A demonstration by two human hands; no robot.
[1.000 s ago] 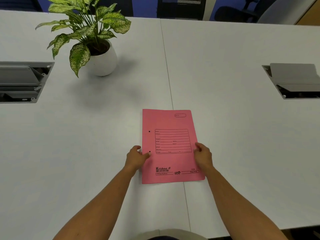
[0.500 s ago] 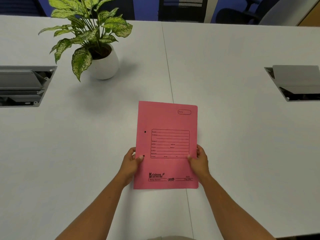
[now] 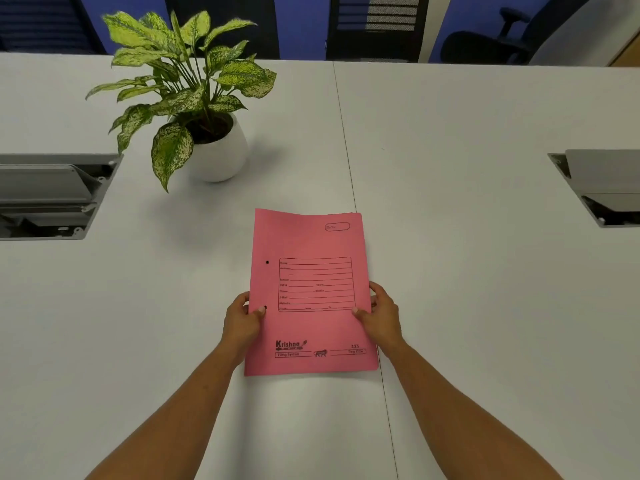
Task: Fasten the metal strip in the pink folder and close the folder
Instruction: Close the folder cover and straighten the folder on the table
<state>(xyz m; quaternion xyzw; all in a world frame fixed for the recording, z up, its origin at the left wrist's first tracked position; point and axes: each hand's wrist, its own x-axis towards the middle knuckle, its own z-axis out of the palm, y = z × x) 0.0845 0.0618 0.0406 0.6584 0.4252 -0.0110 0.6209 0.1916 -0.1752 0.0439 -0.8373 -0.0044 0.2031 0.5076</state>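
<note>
The closed pink folder (image 3: 310, 292) is being pinched at both side edges by the left hand (image 3: 241, 320) and right hand (image 3: 381, 315) mid-counter (image 3: 485, 306), so it's probably being opened next, metal strip not visible.

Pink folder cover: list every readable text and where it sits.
All on the pink folder cover:
"Krishna": lower left
"Filing System": boxed beneath it, faint
"333": lower right
"Tag File": under that, faint
"File No.": top-right box, barely legible
Form field labels: too small to read
</note>
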